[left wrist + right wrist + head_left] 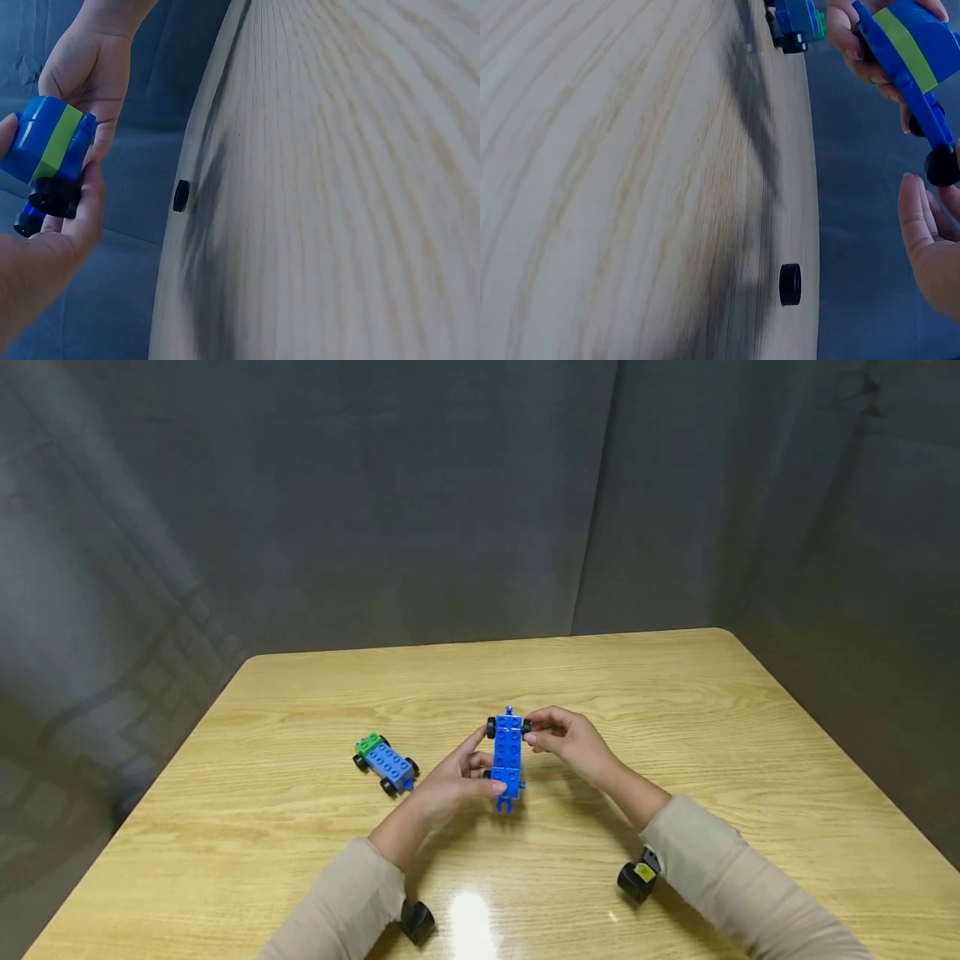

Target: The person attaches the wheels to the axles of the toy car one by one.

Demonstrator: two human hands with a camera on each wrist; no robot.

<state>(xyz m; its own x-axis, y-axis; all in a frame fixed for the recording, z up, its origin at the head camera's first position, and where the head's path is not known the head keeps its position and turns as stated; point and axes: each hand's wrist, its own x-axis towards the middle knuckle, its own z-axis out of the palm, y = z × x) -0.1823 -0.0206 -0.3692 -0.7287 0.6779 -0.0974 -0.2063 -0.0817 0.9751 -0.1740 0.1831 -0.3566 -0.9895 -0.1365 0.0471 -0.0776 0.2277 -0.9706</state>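
A blue toy car (507,747) made of studded building blocks is held up over the table, long side pointing away. My left hand (450,789) grips its near end, thumb on the top block. With thumb and fingertips, my right hand (573,743) pinches the black toy wheel (527,726) at the car's far right corner. At the near right corner a bare blue axle peg (522,785) sticks out. A lime-green band (57,142) crosses the car in the left wrist view. One loose black wheel (790,284) stands on the tabletop in the right wrist view.
Left of my hands, a second toy car (388,763), blue with a green block, sits on the wooden table (637,677). Black wrist devices are at the left sleeve (341,902) and the right sleeve (720,860). Grey curtains (420,510) hang behind the table.
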